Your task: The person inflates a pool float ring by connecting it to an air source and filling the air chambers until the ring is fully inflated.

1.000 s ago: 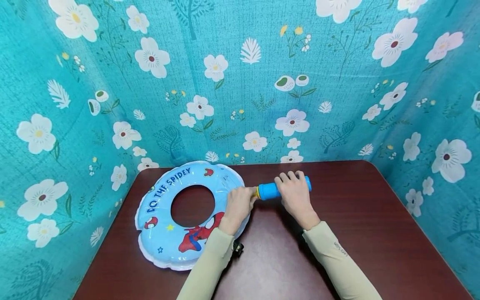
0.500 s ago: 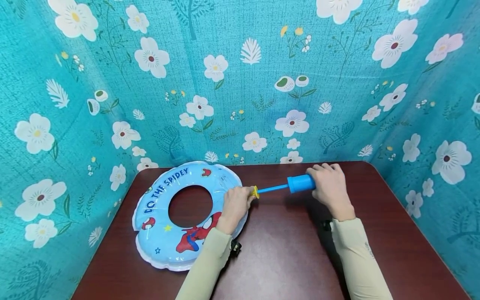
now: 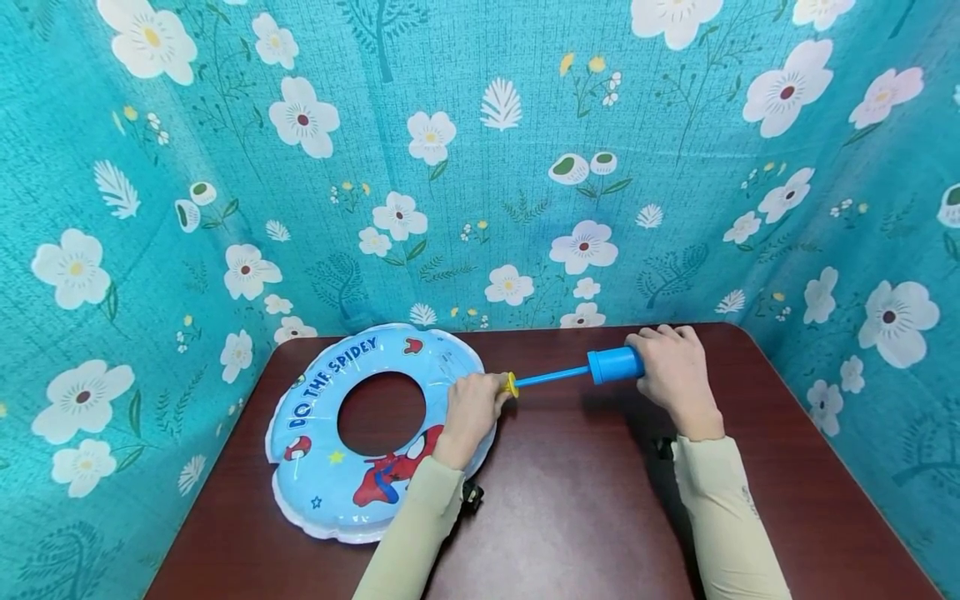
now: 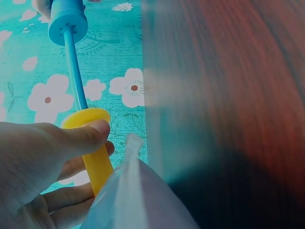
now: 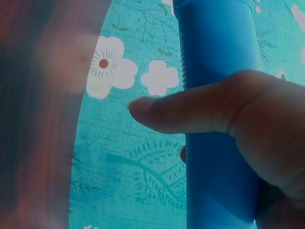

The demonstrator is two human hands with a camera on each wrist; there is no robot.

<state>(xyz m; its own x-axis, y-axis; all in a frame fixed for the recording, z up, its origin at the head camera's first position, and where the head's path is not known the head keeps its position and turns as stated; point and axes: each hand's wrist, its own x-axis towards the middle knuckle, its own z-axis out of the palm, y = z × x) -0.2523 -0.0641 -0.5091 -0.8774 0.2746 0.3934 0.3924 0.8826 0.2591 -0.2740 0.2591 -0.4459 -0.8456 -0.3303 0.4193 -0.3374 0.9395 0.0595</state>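
A light blue inflatable swim ring [image 3: 311, 467] with a red cartoon figure lies on the table's left half. At its right side my left hand [image 3: 471, 412] pinches the yellow nozzle end [image 4: 96, 167] of a hand air pump, thumb on one side and fingers on the other. The nozzle's tip is hidden behind the ring's edge in the left wrist view. A thin blue rod [image 3: 553, 377] runs from the yellow flange to the pump's blue barrel [image 3: 611, 365]. My right hand [image 3: 675, 371] grips that barrel, thumb across it in the right wrist view.
The dark red-brown table [image 3: 585, 500] extends in front of and right of the hands. A teal floral curtain [image 3: 480, 192] hangs behind it and along both sides. A small black device [image 3: 471, 497] sits under the left wrist.
My right hand has drawn the blue barrel rightward, away from the yellow nozzle end, baring the thin rod. Most of this happened in the first half second. My left hand stays nearly still.
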